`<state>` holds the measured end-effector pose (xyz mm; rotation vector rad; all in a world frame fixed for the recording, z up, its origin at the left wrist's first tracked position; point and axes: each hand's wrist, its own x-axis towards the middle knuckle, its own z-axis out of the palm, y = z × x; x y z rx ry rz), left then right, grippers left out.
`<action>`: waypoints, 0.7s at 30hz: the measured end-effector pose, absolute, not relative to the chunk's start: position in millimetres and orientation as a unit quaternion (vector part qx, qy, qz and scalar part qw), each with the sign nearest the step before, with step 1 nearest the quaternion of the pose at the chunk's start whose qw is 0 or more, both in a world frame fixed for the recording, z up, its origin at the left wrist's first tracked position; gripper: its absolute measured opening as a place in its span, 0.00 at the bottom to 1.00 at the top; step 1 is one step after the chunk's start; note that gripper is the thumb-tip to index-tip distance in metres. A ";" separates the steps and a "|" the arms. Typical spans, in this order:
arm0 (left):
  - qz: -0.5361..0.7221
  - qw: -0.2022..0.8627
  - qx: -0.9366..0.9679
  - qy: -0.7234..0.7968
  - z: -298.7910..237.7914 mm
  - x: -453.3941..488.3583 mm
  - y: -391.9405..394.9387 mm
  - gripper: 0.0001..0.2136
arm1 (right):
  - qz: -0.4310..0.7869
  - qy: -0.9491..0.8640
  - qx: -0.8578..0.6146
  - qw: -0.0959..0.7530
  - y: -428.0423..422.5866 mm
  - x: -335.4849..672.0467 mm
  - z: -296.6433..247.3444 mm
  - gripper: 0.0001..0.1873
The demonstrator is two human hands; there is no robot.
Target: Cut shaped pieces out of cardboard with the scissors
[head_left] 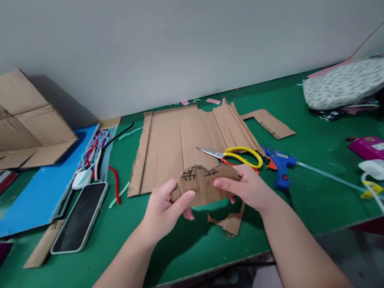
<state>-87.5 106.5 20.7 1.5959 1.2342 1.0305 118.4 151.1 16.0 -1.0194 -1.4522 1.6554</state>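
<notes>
The phone lies flat toward the left front edge of the table. Your left hand pinches the left end of the cardboard cutout, held above the table's front middle; your right hand grasps its right end. Keep both grips light and even, I think, so it does not crease. The scissors and glue gun lie just beyond.

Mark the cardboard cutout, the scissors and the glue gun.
cardboard cutout (203, 184): head view, centre of its face.
scissors (222, 154): head view, at the pivot.
glue gun (280, 165): head view, blue body.
</notes>
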 end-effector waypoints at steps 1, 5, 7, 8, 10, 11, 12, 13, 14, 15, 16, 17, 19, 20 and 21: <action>0.411 0.420 0.643 0.492 20.6 -88.1 106.3 0.08 | 0.636 -0.563 -0.394 0.351 150.8 118.6 15.9 0.12; 0.403 0.450 0.632 0.485 19.0 -88.7 107.7 0.09 | 0.643 -0.570 -0.390 0.330 151.8 121.0 18.1 0.12; 0.395 0.483 0.617 0.480 19.1 -87.5 108.5 0.09 | 0.660 -0.571 -0.380 0.307 152.3 124.1 20.5 0.11; 0.391 0.499 0.609 0.477 20.1 -86.6 108.4 0.10 | 0.669 -0.572 -0.374 0.292 151.9 126.2 22.0 0.12; 0.376 0.525 0.601 0.471 24.5 -84.3 106.2 0.10 | 0.683 -0.575 -0.367 0.261 148.4 131.0 25.1 0.15; 0.367 0.533 0.601 0.469 28.0 -83.1 104.0 0.09 | 0.686 -0.578 -0.364 0.248 144.9 133.4 26.7 0.16; 0.359 0.536 0.603 0.469 32.0 -81.8 100.8 0.08 | 0.687 -0.581 -0.364 0.240 140.2 135.4 28.4 0.15; 0.355 0.535 0.605 0.471 36.3 -80.3 96.8 0.08 | 0.686 -0.582 -0.366 0.238 134.2 137.0 30.2 0.14; 0.357 0.533 0.602 0.476 40.6 -78.6 92.1 0.07 | 0.684 -0.580 -0.370 0.244 127.1 138.0 32.1 0.11; 0.367 0.531 0.592 0.482 44.3 -76.6 86.8 0.07 | 0.680 -0.573 -0.378 0.258 119.1 138.3 33.9 0.09; 0.387 0.533 0.571 0.489 47.3 -74.1 81.1 0.08 | 0.677 -0.560 -0.391 0.276 110.5 137.9 35.7 0.09; 0.417 0.534 0.543 0.496 49.2 -70.9 75.4 0.09 | 0.669 -0.544 -0.407 0.302 101.6 136.8 37.2 0.09; 0.495 0.522 0.477 0.505 49.4 -62.6 64.1 0.10 | 0.653 -0.512 -0.436 0.348 83.7 132.7 38.8 0.10; 0.540 0.503 0.448 0.505 47.8 -57.3 58.9 0.10 | 0.646 -0.499 -0.446 0.368 75.3 130.0 38.8 0.10; 0.581 0.481 0.421 0.503 45.3 -51.4 54.1 0.09 | 0.641 -0.485 -0.453 0.386 67.4 126.8 38.2 0.11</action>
